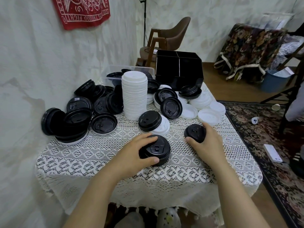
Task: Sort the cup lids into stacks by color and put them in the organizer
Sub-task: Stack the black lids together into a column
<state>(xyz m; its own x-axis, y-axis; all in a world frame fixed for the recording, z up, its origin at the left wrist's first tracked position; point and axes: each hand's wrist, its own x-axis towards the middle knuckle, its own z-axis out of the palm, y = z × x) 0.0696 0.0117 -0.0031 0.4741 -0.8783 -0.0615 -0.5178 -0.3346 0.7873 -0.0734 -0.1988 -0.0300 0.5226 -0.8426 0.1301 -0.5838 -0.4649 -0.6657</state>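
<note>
1. Short stack of round black plastic lids (158,149): left hand (131,152) curled round it, likely steadying it as a base.
2. Right of that grip: right hand (208,142) clasps single black plastic lid (195,131), probably the next to add.
3. Beyond both grips: tall stack of white plastic lids (134,96), then black divided organizer (179,69).

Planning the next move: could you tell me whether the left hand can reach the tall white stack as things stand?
Probably yes: only bare tablecloth lies between the left hand and the tall white stack, but it grips black lids.

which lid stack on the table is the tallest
The white stack standing upright mid-table. The black stack under the left hand is far shorter, and the black piles at left lie toppled.
</note>
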